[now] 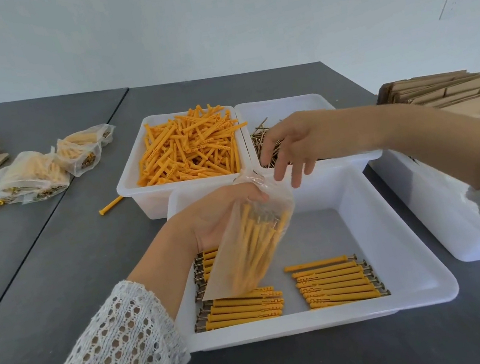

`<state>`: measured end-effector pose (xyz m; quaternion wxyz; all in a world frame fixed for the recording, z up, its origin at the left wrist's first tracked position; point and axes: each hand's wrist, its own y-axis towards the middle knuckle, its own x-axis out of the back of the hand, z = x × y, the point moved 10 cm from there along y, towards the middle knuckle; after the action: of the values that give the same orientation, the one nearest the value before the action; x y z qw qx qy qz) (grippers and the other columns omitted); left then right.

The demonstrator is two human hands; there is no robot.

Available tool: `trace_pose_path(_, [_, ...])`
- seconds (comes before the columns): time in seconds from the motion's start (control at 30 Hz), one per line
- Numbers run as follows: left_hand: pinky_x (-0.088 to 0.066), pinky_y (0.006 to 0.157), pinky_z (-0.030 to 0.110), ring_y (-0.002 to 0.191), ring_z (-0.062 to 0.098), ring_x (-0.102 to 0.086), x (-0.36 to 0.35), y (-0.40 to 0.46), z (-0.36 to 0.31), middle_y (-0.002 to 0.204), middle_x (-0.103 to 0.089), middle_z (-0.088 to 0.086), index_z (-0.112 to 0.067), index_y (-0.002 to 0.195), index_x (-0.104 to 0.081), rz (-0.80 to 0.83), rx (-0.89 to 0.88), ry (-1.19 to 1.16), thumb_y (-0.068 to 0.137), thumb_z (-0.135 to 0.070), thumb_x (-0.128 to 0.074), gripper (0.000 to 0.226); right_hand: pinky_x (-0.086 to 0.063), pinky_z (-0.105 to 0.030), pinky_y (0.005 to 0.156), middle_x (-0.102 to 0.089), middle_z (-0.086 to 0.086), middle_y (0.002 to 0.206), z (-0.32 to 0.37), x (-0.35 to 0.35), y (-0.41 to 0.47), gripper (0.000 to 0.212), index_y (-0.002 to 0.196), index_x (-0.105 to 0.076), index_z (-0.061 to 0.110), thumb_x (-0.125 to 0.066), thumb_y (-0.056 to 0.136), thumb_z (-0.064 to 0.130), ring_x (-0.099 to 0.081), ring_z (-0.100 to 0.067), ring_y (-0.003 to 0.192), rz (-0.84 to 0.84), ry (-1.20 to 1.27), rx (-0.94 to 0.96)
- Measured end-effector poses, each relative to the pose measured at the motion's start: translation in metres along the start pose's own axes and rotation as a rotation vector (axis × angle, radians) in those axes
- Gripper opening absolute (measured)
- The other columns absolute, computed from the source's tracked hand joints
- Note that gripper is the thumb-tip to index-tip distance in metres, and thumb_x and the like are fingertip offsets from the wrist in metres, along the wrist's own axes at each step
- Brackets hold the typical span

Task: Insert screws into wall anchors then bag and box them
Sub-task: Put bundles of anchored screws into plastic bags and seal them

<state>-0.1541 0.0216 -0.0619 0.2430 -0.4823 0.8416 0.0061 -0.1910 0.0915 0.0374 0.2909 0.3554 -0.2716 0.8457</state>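
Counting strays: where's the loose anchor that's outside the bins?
The loose anchor lies on the table, left of centre, beside the front-left corner of the anchor bin.

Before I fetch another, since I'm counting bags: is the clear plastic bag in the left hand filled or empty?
Filled: the clear plastic bag, gripped by the left hand, holds orange anchors with screws.

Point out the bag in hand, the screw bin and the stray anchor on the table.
bag (252, 253), head view, its clear middle
screw bin (283, 104), head view, its far wall
stray anchor (110, 204), head view, its shaft
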Motion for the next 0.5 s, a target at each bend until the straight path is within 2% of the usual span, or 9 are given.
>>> trace_pose_path(0.07, [-0.059, 0.071, 0.035, 0.077, 0.021, -0.070, 0.000, 0.000, 0.000, 0.088, -0.074, 0.007, -0.024, 0.088, -0.081, 0.005, 0.002, 0.019, 0.075, -0.012, -0.064, 0.025, -0.052, -0.029, 0.070, -0.071, -0.001, 0.099, -0.019, -0.002, -0.003, 0.023, 0.108, -0.062, 0.016, -0.044, 0.098, 0.006, -0.072, -0.016, 0.079, -0.072, -0.147, -0.062])
trace_pose_path(0.1, [-0.059, 0.071, 0.036, 0.077, 0.022, -0.070, 0.000, 0.000, 0.001, 0.089, -0.073, 0.008, -0.023, 0.090, -0.081, 0.004, 0.004, 0.019, 0.071, -0.012, -0.068, 0.025, -0.053, -0.029, 0.071, -0.070, 0.000, 0.098, -0.029, -0.009, -0.005, 0.022, 0.107, -0.062, 0.017, -0.045, 0.098, 0.006, -0.072, -0.014, 0.080, -0.050, -0.217, -0.096])
trace_pose_path(0.23, [-0.060, 0.071, 0.035, 0.076, 0.024, -0.069, 0.001, -0.001, 0.001, 0.089, -0.072, 0.010, -0.018, 0.097, -0.074, -0.008, 0.017, 0.002, 0.062, -0.016, -0.074, 0.035, -0.046, -0.021, 0.075, -0.062, 0.005, 0.104, -0.074, -0.072, -0.023, 0.021, 0.116, -0.062, 0.020, -0.055, 0.096, 0.020, -0.063, -0.015, 0.094, 0.286, -0.448, -0.237])
trace_pose_path(0.3, [-0.060, 0.069, 0.035, 0.075, 0.023, -0.070, 0.001, -0.001, 0.001, 0.089, -0.073, 0.010, -0.017, 0.102, -0.070, -0.019, 0.019, 0.005, 0.065, -0.015, -0.071, 0.036, -0.040, -0.020, 0.070, -0.056, 0.007, 0.102, -0.089, -0.098, -0.034, 0.023, 0.117, -0.060, 0.021, -0.060, 0.095, 0.028, -0.055, -0.014, 0.092, 0.360, -0.536, -0.261])
trace_pose_path(0.4, [-0.060, 0.071, 0.034, 0.077, 0.021, -0.071, 0.000, -0.001, 0.001, 0.090, -0.074, 0.007, -0.021, 0.094, -0.079, 0.007, 0.017, 0.031, 0.070, -0.015, -0.068, 0.027, -0.046, -0.024, 0.069, -0.057, 0.001, 0.100, -0.099, -0.116, -0.040, 0.017, 0.105, -0.055, 0.018, -0.058, 0.095, 0.031, -0.054, -0.016, 0.085, 0.315, -0.668, -0.234])
trace_pose_path(0.5, [-0.059, 0.074, 0.035, 0.078, 0.021, -0.070, -0.001, 0.000, 0.002, 0.091, -0.073, 0.007, -0.024, 0.086, -0.082, 0.017, 0.022, 0.044, 0.063, -0.020, -0.073, 0.024, -0.049, -0.029, 0.078, -0.055, 0.000, 0.101, -0.103, -0.121, -0.046, 0.021, 0.109, -0.053, 0.016, -0.052, 0.098, 0.035, -0.055, -0.017, 0.087, 0.298, -0.707, -0.236])
